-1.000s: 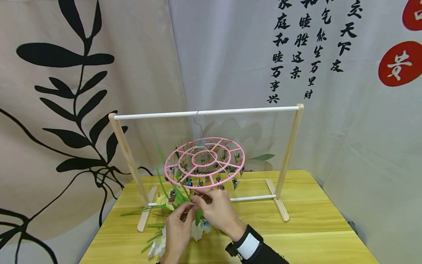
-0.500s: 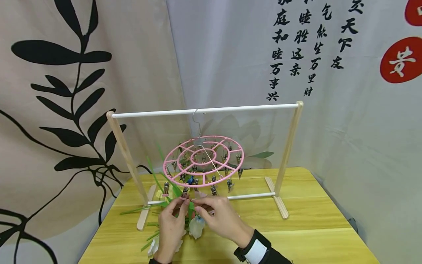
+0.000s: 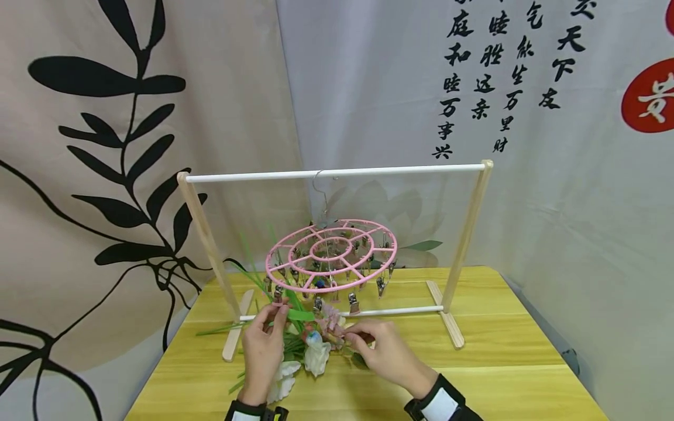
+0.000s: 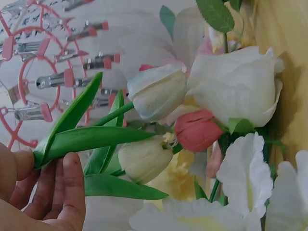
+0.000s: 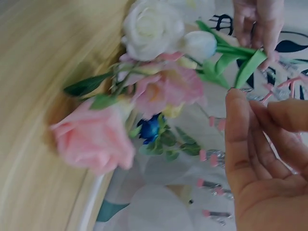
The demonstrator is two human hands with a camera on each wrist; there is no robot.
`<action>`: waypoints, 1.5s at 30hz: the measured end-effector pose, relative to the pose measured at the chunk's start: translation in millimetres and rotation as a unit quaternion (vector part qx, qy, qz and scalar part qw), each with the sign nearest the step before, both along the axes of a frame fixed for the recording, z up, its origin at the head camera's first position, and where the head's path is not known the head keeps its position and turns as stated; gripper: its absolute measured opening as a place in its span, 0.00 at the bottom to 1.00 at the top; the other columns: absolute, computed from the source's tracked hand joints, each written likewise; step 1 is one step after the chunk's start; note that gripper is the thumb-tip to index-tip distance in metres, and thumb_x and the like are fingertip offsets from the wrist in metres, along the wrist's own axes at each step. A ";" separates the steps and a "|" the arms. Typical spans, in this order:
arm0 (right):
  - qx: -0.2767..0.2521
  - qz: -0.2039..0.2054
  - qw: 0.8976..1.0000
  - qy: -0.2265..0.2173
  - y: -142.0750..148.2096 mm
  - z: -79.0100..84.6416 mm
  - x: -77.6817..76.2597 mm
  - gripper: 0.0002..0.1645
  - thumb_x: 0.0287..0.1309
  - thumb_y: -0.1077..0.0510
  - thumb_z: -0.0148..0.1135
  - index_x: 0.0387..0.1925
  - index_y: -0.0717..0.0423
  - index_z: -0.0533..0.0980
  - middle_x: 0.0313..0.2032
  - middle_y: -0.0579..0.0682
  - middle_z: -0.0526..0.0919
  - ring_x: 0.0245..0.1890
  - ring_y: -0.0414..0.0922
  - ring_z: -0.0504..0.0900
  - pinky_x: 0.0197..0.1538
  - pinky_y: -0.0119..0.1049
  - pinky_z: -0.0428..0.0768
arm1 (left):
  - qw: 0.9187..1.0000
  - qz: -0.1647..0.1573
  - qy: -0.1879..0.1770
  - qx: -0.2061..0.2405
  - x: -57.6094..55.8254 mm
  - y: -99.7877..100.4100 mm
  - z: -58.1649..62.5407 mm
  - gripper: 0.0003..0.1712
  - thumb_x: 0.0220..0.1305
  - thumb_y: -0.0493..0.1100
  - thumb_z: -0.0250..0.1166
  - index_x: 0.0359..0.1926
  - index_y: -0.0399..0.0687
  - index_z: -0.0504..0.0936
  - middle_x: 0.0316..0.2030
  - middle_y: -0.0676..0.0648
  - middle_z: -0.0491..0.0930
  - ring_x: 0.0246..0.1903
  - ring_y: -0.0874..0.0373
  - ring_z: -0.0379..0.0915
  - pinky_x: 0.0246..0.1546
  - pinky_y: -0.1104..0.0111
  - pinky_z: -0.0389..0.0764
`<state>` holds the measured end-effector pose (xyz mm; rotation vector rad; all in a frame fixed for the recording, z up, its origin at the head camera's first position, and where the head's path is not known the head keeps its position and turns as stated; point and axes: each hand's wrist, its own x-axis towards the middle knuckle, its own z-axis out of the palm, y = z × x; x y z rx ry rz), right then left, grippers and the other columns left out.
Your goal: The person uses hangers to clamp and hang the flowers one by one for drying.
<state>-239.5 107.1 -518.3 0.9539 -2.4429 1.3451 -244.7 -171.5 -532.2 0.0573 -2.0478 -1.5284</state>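
The left hand pinches the leafy base of a pale tulip beneath a near-left clip of the pink hanger, bloom slanting right and near toward the right hand, whose grip I can't make out.

Yellow table (wood-grained), a white-barred wooden rack on it.

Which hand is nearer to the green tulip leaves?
Left. The left hand pinches the green tulip leaves near their base; the right hand is off to the right, not touching them.
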 end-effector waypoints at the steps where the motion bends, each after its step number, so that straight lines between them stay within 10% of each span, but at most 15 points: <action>1: 0.002 -0.009 1.000 -0.011 4.2 -1.7 -1.2 0.10 0.87 0.60 0.68 0.52 0.50 0.94 0.47 0.48 0.98 0.41 0.41 0.95 0.45 0.32 0.93 | 1.000 -0.001 0.009 0.005 -1.2 -1.4 0.5 0.10 0.87 0.45 0.71 0.57 0.47 0.95 0.49 0.41 0.96 0.40 0.61 0.92 0.40 0.74 0.89; 11: 0.034 -0.079 0.996 -0.020 27.3 -21.0 -9.8 0.09 0.81 0.66 0.72 0.48 0.52 0.94 0.43 0.51 0.98 0.36 0.31 0.90 0.40 0.28 0.89 | 0.992 0.008 0.096 0.082 -15.2 -11.0 1.5 0.09 0.86 0.34 0.69 0.54 0.29 0.92 0.51 0.29 0.93 0.42 0.71 0.92 0.43 0.73 0.95; 25: 0.156 -0.060 0.986 0.022 1.8 -37.7 -23.7 0.06 0.75 0.67 0.77 0.49 0.59 0.94 0.41 0.49 0.93 0.38 0.35 0.87 0.40 0.30 0.88 | 0.999 0.040 -0.026 -0.001 -8.5 -18.4 -9.6 0.15 0.88 0.46 0.70 0.66 0.47 0.93 0.55 0.41 0.96 0.48 0.75 0.87 0.46 0.85 0.84; 31: 0.220 -0.069 0.969 0.083 -12.1 -41.8 -31.2 0.07 0.69 0.67 0.82 0.46 0.57 0.95 0.40 0.48 0.96 0.43 0.44 0.91 0.51 0.43 0.92 | 0.995 0.077 -0.017 -0.068 9.5 -11.5 -11.7 0.13 0.87 0.44 0.72 0.64 0.48 0.92 0.56 0.44 0.95 0.53 0.53 0.91 0.47 0.88 0.82; 34: 0.230 -0.067 0.967 0.091 -13.7 -44.3 -35.3 0.08 0.66 0.68 0.83 0.43 0.55 0.95 0.37 0.46 0.96 0.39 0.42 0.89 0.48 0.40 0.89 | 0.993 0.081 0.002 -0.090 19.1 -5.8 -13.2 0.10 0.83 0.40 0.75 0.59 0.48 0.93 0.51 0.47 0.95 0.48 0.60 0.88 0.44 0.85 0.84; 45: 0.249 -0.062 0.961 0.102 -12.4 -54.2 -39.3 0.10 0.61 0.70 0.85 0.40 0.53 0.96 0.37 0.47 0.97 0.37 0.43 0.90 0.45 0.39 0.87 | 0.989 -0.054 -0.027 -0.136 40.6 23.9 -20.5 0.07 0.79 0.35 0.77 0.50 0.52 0.96 0.43 0.55 0.94 0.40 0.69 0.87 0.42 0.72 0.92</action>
